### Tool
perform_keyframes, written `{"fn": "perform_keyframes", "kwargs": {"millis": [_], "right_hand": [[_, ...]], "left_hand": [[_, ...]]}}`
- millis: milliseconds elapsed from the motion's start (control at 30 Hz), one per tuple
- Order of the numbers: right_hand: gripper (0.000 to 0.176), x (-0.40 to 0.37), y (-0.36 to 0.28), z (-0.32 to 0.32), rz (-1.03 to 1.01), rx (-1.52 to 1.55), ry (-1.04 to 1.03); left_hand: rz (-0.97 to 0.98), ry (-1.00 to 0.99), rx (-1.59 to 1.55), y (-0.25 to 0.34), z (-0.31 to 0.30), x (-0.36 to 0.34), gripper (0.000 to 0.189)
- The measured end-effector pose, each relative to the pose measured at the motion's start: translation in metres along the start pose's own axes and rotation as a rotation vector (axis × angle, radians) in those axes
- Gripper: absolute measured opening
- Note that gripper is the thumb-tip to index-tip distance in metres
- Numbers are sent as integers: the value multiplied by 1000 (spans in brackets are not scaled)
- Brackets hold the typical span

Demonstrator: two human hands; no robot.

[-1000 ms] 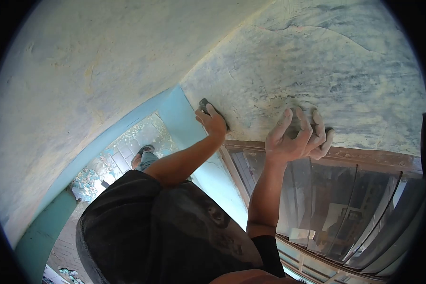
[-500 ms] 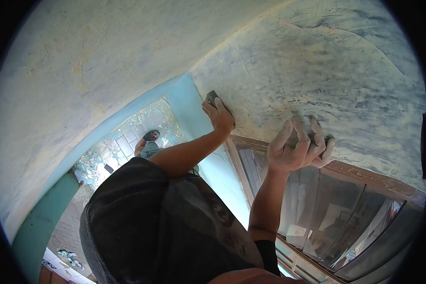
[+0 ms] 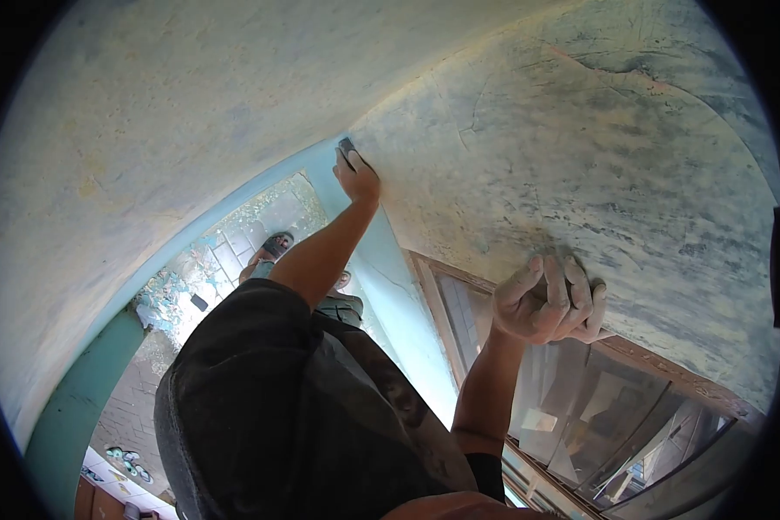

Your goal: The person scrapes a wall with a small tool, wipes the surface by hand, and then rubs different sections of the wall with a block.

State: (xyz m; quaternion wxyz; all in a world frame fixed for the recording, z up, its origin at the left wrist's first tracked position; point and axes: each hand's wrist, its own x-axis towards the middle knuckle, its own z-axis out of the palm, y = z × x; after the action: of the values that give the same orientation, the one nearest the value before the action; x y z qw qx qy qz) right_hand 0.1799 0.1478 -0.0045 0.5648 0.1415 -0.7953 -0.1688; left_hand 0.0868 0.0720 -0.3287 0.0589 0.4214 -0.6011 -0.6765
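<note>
My left hand (image 3: 356,179) is raised and shut on a small dark sanding block (image 3: 347,151). It presses the block on the mottled blue-grey plastered wall (image 3: 581,130), right at the corner where the wall meets a light blue painted reveal (image 3: 390,269). My right hand (image 3: 550,300) leans on the same wall just above a brown wooden window frame (image 3: 667,373). Its fingers are bent and apart, and I see nothing in it. Both hands are dusty.
Below the frame are glass louvre panes (image 3: 581,416). My black shirt (image 3: 277,407) fills the lower middle, with my leg and foot (image 3: 275,245) far below on a paved floor strewn with debris (image 3: 191,295). A teal post (image 3: 78,407) stands at the lower left.
My left hand has slid the block up and to the left along the wall's corner. My right hand has stayed on the wall above the frame, its fingers curling in more.
</note>
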Motion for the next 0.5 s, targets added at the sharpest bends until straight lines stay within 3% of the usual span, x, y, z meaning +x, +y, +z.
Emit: {"fn": "perform_keyframes", "kwargs": {"millis": [67,200,300,333,400,500], "right_hand": [[14,0,0,3,-23,-4,16],[13,-5,2,-5,27,35,1],[13,-4,1,-3,16,70,0],[14,-4,1,-5,-8,64,-5],[14,-7,3,-1,4,72,25],[14,-9,-1,0,38,94,53]], "left_hand": [[63,-31,103,-3,-1,12,60],[42,-219,157,-47,-29,-80,62],[94,-70,106,-26,-1,-1,63],[140,-122,123,-1,-6,17,63],[141,-106,76,-12,-6,1,61],[260,-347,186,-50,-46,-78,62]]}}
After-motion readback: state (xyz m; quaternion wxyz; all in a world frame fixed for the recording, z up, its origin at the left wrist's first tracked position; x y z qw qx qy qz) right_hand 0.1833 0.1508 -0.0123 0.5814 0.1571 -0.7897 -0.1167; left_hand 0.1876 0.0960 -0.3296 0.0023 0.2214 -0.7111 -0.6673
